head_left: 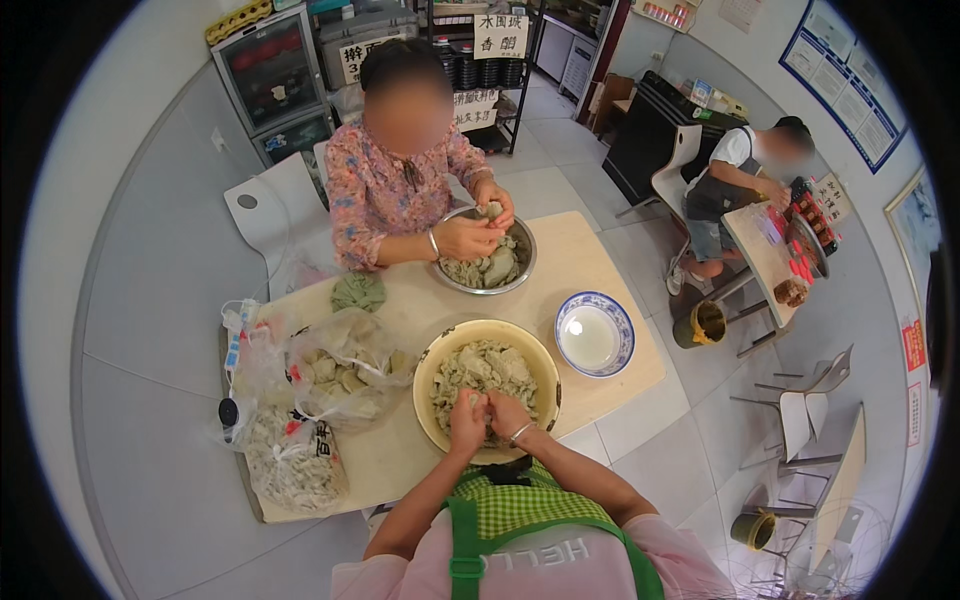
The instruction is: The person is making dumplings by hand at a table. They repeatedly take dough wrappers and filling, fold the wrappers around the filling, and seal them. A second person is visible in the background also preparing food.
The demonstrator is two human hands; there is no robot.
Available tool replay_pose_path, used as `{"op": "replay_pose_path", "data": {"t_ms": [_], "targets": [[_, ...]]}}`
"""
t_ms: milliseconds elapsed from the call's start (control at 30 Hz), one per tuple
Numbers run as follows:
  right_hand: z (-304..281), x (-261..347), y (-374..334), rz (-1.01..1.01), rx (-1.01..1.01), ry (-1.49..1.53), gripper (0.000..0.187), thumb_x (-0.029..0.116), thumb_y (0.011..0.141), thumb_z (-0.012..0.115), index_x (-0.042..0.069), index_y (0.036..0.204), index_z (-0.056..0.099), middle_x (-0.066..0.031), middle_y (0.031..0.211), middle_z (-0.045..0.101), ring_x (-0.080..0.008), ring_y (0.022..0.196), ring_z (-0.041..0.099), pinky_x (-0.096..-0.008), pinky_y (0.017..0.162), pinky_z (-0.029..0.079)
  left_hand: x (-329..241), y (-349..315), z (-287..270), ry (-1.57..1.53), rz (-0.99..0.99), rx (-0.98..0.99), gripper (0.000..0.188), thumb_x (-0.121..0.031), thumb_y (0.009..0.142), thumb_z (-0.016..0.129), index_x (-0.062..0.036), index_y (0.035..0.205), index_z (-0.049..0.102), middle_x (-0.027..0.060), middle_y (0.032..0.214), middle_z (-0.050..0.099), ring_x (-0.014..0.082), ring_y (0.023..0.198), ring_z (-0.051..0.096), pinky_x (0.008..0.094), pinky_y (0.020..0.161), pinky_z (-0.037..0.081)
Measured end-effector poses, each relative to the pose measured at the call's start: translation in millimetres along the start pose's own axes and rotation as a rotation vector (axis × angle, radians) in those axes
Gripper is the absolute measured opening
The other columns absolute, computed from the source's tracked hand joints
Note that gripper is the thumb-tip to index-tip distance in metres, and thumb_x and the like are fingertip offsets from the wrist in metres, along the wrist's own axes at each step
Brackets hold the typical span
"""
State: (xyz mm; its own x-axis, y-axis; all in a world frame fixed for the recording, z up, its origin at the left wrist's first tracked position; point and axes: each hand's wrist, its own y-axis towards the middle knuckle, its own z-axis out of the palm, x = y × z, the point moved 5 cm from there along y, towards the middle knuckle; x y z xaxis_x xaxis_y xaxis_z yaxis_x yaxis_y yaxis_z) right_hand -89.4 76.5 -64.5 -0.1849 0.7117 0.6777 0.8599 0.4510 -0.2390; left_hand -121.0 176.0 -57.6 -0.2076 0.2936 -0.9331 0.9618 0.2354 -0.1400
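Note:
A cream-yellow basin point(547, 362) stands at the front edge of the table, filled with torn, grey-green pieces of dough-like bread point(485, 365). Over its near side, my left hand point(467, 424) and my right hand point(509, 414) are close together, thumbs and fingers pinched. A small pale bread piece point(475, 400) shows at the left fingertips. The right fingers curl inward against the same spot, and what lies between them is mostly hidden. To the right of the basin, a blue-and-white bowl point(628, 336) holds a pale, clear-looking liquid.
Across the table point(560, 250), a person point(385, 190) works bread over a steel bowl point(530, 266). Plastic bags of round pieces point(340, 372) and torn pieces point(295, 465) lie on the left, near a green bundle point(358, 292). Another person point(735, 165) sits at a table far right.

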Motion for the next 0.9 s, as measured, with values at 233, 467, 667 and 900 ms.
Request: {"op": "replay_pose_path", "data": {"t_ms": [233, 467, 667, 900], "targets": [[-4, -11, 0, 0.081, -0.222, 0.152, 0.019, 0.015, 0.083, 0.045, 0.0, 0.078, 0.054, -0.0183, 0.072, 0.058, -0.0336, 0.067, 0.056, -0.0396, 0.061, 0.043, 10, -3, -2, -0.212, -0.098, -0.053, 0.036, -0.033, 0.089, 0.041, -0.0026, 0.071, 0.047, 0.004, 0.056, 0.042, 0.0146, 0.049, 0.041, 0.0299, 0.047, 0.033], [13, -67, 13, 0.265, -0.225, 0.533, 0.021, 0.014, 0.084, 0.045, -0.001, 0.095, 0.055, -0.0106, 0.066, 0.054, -0.0195, 0.063, 0.055, -0.0268, 0.064, 0.045, 48, 4, -8, -0.547, -0.274, 0.018, 0.038, -0.036, 0.09, 0.037, -0.0058, 0.068, 0.044, 0.0043, 0.059, 0.05, 0.0113, 0.056, 0.047, 0.0255, 0.051, 0.036], [-8, -17, 4, -0.18, -0.219, 0.331, 0.041, 0.007, 0.08, 0.042, 0.0, 0.12, 0.037, -0.0151, 0.076, 0.058, -0.0271, 0.07, 0.058, -0.033, 0.069, 0.045, -4, 2, 3, -0.439, -0.103, 0.018, 0.024, -0.022, 0.09, 0.041, -0.0021, 0.102, 0.046, 0.0107, 0.093, 0.055, 0.0122, 0.075, 0.052, 0.0266, 0.066, 0.042], [-15, 20, -5, 0.035, 0.116, -0.022, 0.048, 0.012, 0.081, 0.042, -0.004, 0.123, 0.028, -0.0258, 0.085, 0.057, -0.0381, 0.077, 0.056, -0.0428, 0.067, 0.044, 4, -4, 5, 0.011, 0.089, 0.031, 0.02, -0.019, 0.088, 0.044, -0.0014, 0.097, 0.047, 0.0165, 0.083, 0.054, 0.027, 0.065, 0.054, 0.0369, 0.057, 0.041]]}}
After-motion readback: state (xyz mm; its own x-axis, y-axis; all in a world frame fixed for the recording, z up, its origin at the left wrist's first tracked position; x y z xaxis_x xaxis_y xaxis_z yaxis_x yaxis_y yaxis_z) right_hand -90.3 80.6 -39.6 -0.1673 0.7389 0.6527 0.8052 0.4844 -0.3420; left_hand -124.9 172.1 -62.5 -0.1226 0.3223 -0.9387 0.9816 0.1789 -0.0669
